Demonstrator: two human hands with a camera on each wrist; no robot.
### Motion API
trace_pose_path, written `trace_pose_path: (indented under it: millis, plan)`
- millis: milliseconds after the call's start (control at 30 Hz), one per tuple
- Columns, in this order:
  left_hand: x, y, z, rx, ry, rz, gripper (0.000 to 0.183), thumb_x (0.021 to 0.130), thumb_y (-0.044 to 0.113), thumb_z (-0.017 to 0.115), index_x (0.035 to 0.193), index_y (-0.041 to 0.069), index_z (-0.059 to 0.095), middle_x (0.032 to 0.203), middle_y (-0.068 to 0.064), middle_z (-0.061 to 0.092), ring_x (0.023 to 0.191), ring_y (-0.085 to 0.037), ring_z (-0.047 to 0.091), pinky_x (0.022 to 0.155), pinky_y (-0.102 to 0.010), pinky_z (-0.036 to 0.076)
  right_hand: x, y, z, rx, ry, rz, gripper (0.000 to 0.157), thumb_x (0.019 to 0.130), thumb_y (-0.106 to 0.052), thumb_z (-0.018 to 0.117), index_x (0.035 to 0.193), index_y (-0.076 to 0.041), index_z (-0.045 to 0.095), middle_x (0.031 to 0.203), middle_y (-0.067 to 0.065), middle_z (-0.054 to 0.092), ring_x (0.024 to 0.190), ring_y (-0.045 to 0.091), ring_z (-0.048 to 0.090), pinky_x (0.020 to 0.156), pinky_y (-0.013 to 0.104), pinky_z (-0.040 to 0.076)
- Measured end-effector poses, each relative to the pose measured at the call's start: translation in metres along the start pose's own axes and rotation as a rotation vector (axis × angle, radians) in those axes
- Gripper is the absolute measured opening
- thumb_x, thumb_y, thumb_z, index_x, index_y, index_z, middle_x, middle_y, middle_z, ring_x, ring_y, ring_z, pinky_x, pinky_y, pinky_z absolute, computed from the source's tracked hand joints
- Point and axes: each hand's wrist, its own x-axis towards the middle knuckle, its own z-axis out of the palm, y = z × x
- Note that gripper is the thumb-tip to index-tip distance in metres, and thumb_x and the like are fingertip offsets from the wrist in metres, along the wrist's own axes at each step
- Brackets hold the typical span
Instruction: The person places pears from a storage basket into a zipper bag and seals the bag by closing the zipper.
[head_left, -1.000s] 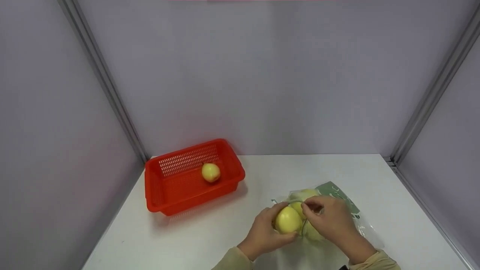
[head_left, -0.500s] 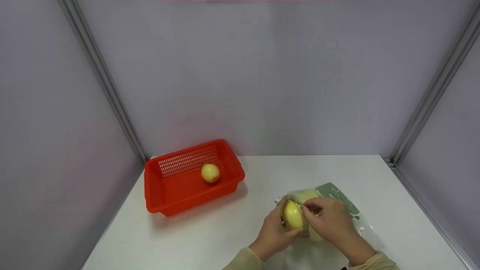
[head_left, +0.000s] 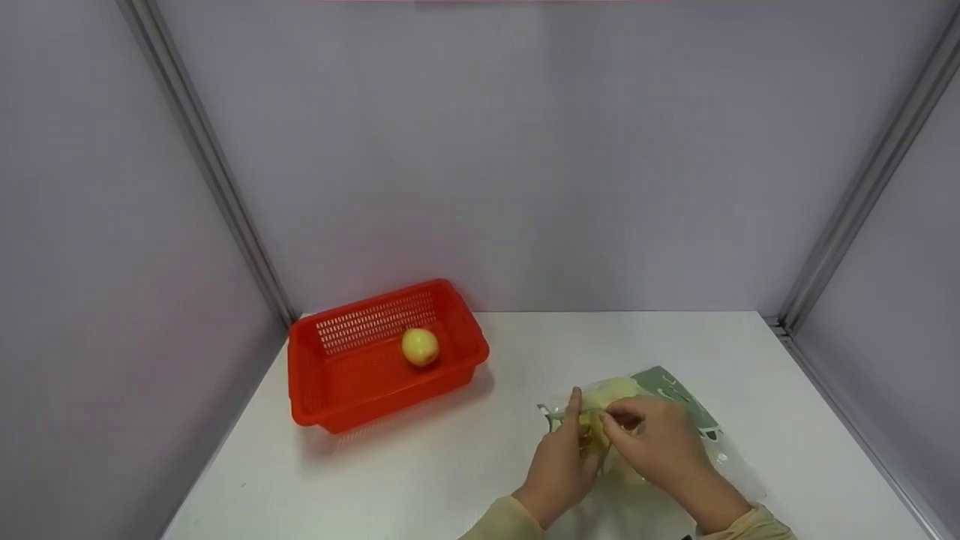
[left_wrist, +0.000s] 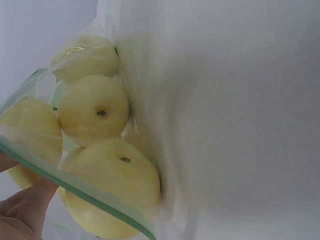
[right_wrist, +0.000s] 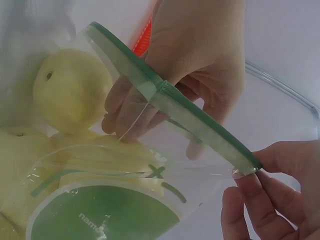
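Observation:
In the head view my left hand point(head_left: 559, 469) reaches into the mouth of a clear zip bag point(head_left: 705, 421) with a green seal strip. The right wrist view shows the left hand's fingers point(right_wrist: 132, 112) inside it, against or close to the fruit, spread apart from the thumb. My right hand point(head_left: 664, 442) pinches the bag's edge at one end of the seal strip point(right_wrist: 210, 122). Several pale yellow pears point(left_wrist: 94, 110) lie together in the bag. Another yellow pear point(head_left: 420, 347) sits in the red basket point(head_left: 322, 411). The left palm is hidden.
The basket, with slotted walls, stands at the back left of the white table point(head_left: 390, 480). Grey panels point(head_left: 525, 165) close off the back and both sides. The bag lies at the front right.
My left hand has moved right, taking the pear it held into the bag, and its fingers now look straighter. My right hand keeps its pinch on the bag's edge. The basket stays put.

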Motion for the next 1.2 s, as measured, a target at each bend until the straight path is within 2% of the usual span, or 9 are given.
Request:
trace_pose_path:
  millis: [233,367,533,633,733,867,1067,1200]
  plan:
    - [0.0,-0.01,-0.014,0.063,0.022,0.068,0.083,0.087,0.017,0.072,0.152,0.018,0.022,0.106,0.002,0.07,0.089,-0.004,0.064,0.076,-0.019,0.052,0.002,0.004,-0.001,-0.015,0.022,-0.011,0.008,0.082,-0.018,0.076,0.08,-0.026,0.075,0.072,-0.021,0.066,0.066,-0.002,0.061,0.062,0.025,0.052]
    - [0.001,-0.013,-0.023,0.058,0.013,0.082,0.074,0.087,0.016,0.071,0.149,0.019,0.029,0.106,0.001,0.069,0.091,-0.005,0.064,0.076,-0.018,0.052,0.003,0.005,-0.001,-0.018,0.027,-0.02,0.007,0.082,-0.018,0.076,0.079,-0.025,0.075,0.072,-0.021,0.067,0.066,-0.002,0.061,0.062,0.025,0.052]
    - [0.007,-0.023,-0.041,0.212,0.072,0.185,0.058,0.091,0.026,0.066,0.142,0.018,0.039,0.099,0.002,0.07,0.087,-0.007,0.064,0.075,-0.023,0.053,0.003,0.005,-0.001,-0.003,0.056,-0.031,0.012,0.08,-0.015,0.077,0.077,-0.026,0.074,0.071,-0.021,0.066,0.065,-0.003,0.06,0.061,0.024,0.051]
    - [0.013,-0.03,-0.057,0.294,0.117,0.207,0.053,0.091,0.03,0.064,0.138,0.017,0.044,0.096,0.003,0.07,0.082,-0.008,0.063,0.071,-0.025,0.053,0.002,0.005,0.0,0.009,0.06,-0.032,0.013,0.079,-0.014,0.077,0.077,-0.027,0.074,0.07,-0.022,0.065,0.065,-0.003,0.059,0.061,0.023,0.051]
    - [0.018,-0.037,-0.074,0.324,0.144,0.193,0.05,0.089,0.03,0.065,0.134,0.015,0.049,0.097,0.002,0.07,0.082,-0.011,0.063,0.069,-0.027,0.053,0.001,0.005,0.001,0.018,0.054,-0.026,0.013,0.079,-0.014,0.077,0.077,-0.027,0.074,0.07,-0.023,0.065,0.065,-0.003,0.06,0.061,0.023,0.051]
    - [0.027,-0.049,-0.095,0.352,0.148,0.178,0.049,0.087,0.03,0.067,0.131,0.013,0.053,0.103,-0.002,0.069,0.09,-0.016,0.064,0.076,-0.033,0.055,0.001,0.006,0.003,0.017,0.051,-0.024,0.014,0.079,-0.014,0.077,0.077,-0.028,0.074,0.07,-0.024,0.066,0.065,-0.003,0.06,0.061,0.023,0.051]
    - [0.042,-0.066,-0.135,0.372,0.106,0.049,0.048,0.089,0.033,0.067,0.131,0.015,0.054,0.116,-0.001,0.065,0.106,-0.019,0.058,0.094,-0.039,0.05,0.001,0.005,0.006,0.035,0.042,-0.033,0.013,0.079,-0.013,0.077,0.077,-0.026,0.075,0.071,-0.025,0.065,0.065,-0.004,0.06,0.061,0.024,0.052]
    - [0.059,-0.081,-0.162,0.387,0.127,-0.005,0.047,0.088,0.033,0.068,0.13,0.015,0.055,0.122,-0.004,0.062,0.112,-0.022,0.054,0.099,-0.043,0.047,0.001,0.005,0.007,0.037,0.039,-0.031,0.013,0.079,-0.015,0.077,0.077,-0.027,0.074,0.07,-0.026,0.064,0.064,-0.005,0.059,0.061,0.023,0.052]
